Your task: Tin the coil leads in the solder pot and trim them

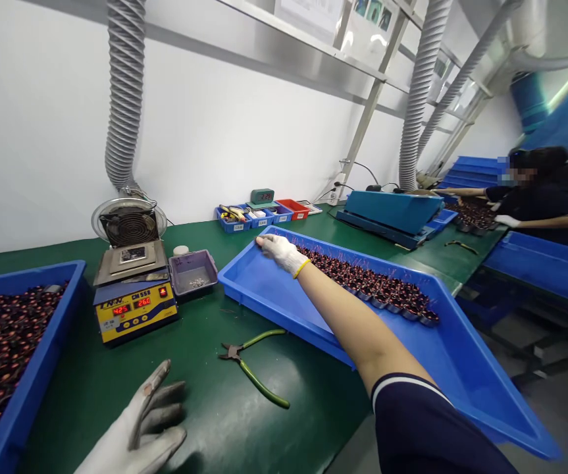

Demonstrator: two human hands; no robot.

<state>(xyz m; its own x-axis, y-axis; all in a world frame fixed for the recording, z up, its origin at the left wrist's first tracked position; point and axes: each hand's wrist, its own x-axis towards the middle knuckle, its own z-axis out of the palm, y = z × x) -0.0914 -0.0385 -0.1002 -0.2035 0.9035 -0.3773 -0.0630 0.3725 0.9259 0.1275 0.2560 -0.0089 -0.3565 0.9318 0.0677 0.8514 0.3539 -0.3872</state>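
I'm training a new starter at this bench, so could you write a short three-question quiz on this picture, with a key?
1. Which gloved hand touches a blue tray?
2. True or false: the pliers are held in a hand.
3. The panel with two red readouts is: (a) white, (b) yellow, (c) green.

Key
1. The right hand, at the rim; the left hand is open over the bench.
2. False: they lie on the bench.
3. (b) yellow.

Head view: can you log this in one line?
right white-gloved hand: holding blue plastic tray by rim; left white-gloved hand: open, empty; green-handled metal cutters: open on green table
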